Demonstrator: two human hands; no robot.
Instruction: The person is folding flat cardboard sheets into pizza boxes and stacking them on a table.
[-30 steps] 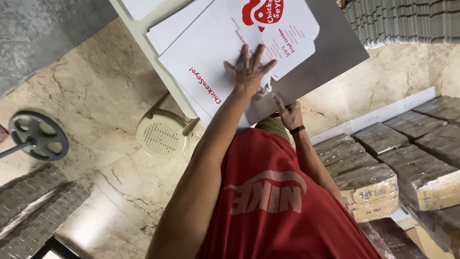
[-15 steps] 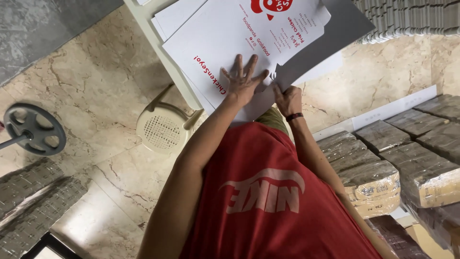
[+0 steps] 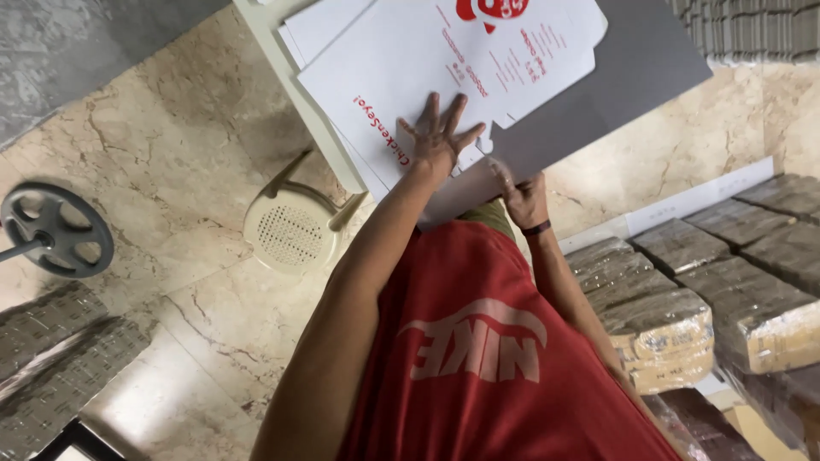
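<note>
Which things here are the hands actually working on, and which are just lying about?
In hand: left hand pressed flat on the white printed carton blank; right hand at its grey flap; table under it.

Lying about: cream plastic stool, dark metal wheel, wrapped bundles, marble floor.

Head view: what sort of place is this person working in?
Probably a small packing or box-folding workshop. Flat printed carton blanks lie stacked on a table, wrapped bundles are piled along the marble floor, and a plastic stool stands by.
</note>
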